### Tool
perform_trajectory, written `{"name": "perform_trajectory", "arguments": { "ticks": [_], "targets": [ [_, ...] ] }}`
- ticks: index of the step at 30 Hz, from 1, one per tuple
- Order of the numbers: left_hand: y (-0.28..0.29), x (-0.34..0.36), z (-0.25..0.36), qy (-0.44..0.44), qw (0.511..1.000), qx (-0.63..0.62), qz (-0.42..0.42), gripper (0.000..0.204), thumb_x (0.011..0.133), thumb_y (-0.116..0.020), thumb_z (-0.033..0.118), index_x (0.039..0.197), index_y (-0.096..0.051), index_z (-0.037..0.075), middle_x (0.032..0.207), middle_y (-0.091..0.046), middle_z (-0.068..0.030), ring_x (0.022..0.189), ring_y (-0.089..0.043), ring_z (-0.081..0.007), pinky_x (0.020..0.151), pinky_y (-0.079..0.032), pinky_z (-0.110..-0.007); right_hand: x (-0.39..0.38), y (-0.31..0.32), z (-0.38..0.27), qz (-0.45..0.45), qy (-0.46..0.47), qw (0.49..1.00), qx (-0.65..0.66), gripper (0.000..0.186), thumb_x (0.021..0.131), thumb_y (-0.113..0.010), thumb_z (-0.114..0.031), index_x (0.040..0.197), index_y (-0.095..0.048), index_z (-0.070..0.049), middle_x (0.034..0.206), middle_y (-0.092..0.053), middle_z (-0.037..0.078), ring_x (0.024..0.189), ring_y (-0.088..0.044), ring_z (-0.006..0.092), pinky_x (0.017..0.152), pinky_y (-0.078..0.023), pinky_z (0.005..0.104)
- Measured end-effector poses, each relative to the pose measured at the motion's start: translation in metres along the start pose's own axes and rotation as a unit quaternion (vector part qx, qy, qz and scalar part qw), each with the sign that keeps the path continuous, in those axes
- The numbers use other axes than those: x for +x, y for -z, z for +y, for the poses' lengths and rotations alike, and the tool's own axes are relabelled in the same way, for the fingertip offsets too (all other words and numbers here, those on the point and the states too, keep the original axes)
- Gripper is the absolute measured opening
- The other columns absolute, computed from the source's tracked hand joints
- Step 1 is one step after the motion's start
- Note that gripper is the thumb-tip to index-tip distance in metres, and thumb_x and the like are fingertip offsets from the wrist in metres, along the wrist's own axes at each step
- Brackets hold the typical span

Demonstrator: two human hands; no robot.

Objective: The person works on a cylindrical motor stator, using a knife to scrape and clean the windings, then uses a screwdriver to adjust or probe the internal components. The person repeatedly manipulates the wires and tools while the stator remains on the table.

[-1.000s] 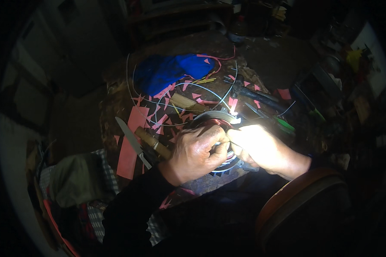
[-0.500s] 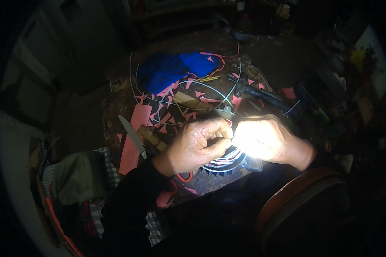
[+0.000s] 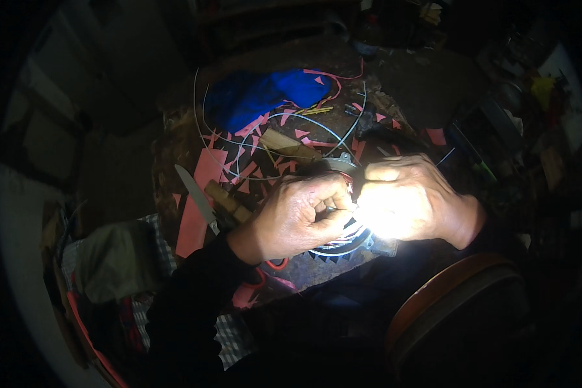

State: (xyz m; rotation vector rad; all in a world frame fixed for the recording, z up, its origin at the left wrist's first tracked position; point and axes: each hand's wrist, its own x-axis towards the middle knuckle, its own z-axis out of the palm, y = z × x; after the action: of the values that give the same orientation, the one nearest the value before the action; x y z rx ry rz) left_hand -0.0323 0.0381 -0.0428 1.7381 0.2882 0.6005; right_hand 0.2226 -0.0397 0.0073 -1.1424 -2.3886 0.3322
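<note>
My left hand is closed, thumb and forefinger pinched together above a round metal motor housing. Opposite it, my right hand is also closed, with curled fingers close to the left fingertips. Bright glare washes out the right fingers, and what either hand pinches is too small or hidden to make out. Beneath the hands, white and reddish strands run round inside the housing, which has dark fins along its near edge. A metal lug shows at its far side.
Left of the hands lie a knife, a wooden-handled tool, a pink sheet strip and red-handled scissors. Beyond are pink scraps, a wooden block, looping pale wires and a blue cloth. A brown-rimmed round object stands near right.
My right hand has shifted slightly right and turned, its knuckles now higher. The left hand keeps its pinch almost in place. The whole view has moved a little.
</note>
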Motion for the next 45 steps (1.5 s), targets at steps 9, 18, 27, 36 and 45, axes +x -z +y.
{"name": "perform_trajectory", "arguments": {
  "ticks": [9, 18, 27, 36, 45],
  "targets": [
    [0.0, 0.005, -0.003, -0.037, 0.999, 0.008, 0.002, 0.012, 0.101, -0.073, -0.007, 0.101, -0.071, 0.005, 0.084, -0.064, 0.0074, 0.073, -0.054, 0.0004, 0.064, -0.043, -0.022, 0.006, 0.012, -0.001, 0.001, 0.072, 0.991, -0.109, 0.024, 0.085, -0.085, -0.028, 0.093, -0.072, -0.01, 0.087, -0.059, 0.005, 0.08, -0.064, 0.025, 0.066, -0.055, 0.0411],
    [-0.003, 0.004, -0.004, -0.008, 0.997, -0.077, 0.019, 0.011, 0.102, -0.073, -0.006, 0.102, -0.071, 0.005, 0.083, -0.063, 0.0061, 0.072, -0.054, 0.0001, 0.063, -0.043, -0.023, 0.01, 0.032, -0.006, -0.016, 0.161, 0.956, -0.243, 0.019, 0.079, -0.081, -0.021, 0.093, -0.072, -0.011, 0.091, -0.059, 0.002, 0.088, -0.061, 0.0203, 0.072, -0.052, 0.0361],
    [-0.002, 0.001, -0.004, -0.009, 1.0, 0.021, 0.015, 0.013, 0.1, -0.072, -0.008, 0.102, -0.07, 0.005, 0.085, -0.065, 0.0053, 0.075, -0.054, 0.0004, 0.065, -0.044, -0.022, 0.014, 0.021, -0.003, 0.011, 0.2, 0.951, -0.235, 0.014, 0.079, -0.075, -0.018, 0.089, -0.071, -0.009, 0.087, -0.058, 0.002, 0.083, -0.059, 0.0191, 0.069, -0.048, 0.0343],
    [-0.002, 0.0, -0.005, 0.048, 0.999, -0.016, 0.008, 0.014, 0.101, -0.07, -0.009, 0.102, -0.069, 0.005, 0.087, -0.063, 0.0061, 0.075, -0.053, 0.0006, 0.066, -0.044, -0.022, 0.014, 0.015, -0.004, -0.031, 0.192, 0.947, -0.254, 0.012, 0.079, -0.073, -0.02, 0.082, -0.066, -0.012, 0.086, -0.054, 0.001, 0.083, -0.054, 0.0166, 0.072, -0.045, 0.0318],
    [-0.005, -0.001, -0.009, 0.011, 0.999, -0.016, 0.039, 0.015, 0.1, -0.073, -0.01, 0.104, -0.069, 0.004, 0.092, -0.067, 0.0048, 0.078, -0.057, 0.0007, 0.068, -0.047, -0.022, -0.005, 0.002, -0.023, -0.058, -0.235, 0.958, 0.156, 0.036, 0.107, -0.072, -0.032, 0.1, -0.076, 0.003, 0.085, -0.075, 0.017, 0.076, -0.076, 0.0338, 0.069, -0.058, 0.0449]
  ]
}}
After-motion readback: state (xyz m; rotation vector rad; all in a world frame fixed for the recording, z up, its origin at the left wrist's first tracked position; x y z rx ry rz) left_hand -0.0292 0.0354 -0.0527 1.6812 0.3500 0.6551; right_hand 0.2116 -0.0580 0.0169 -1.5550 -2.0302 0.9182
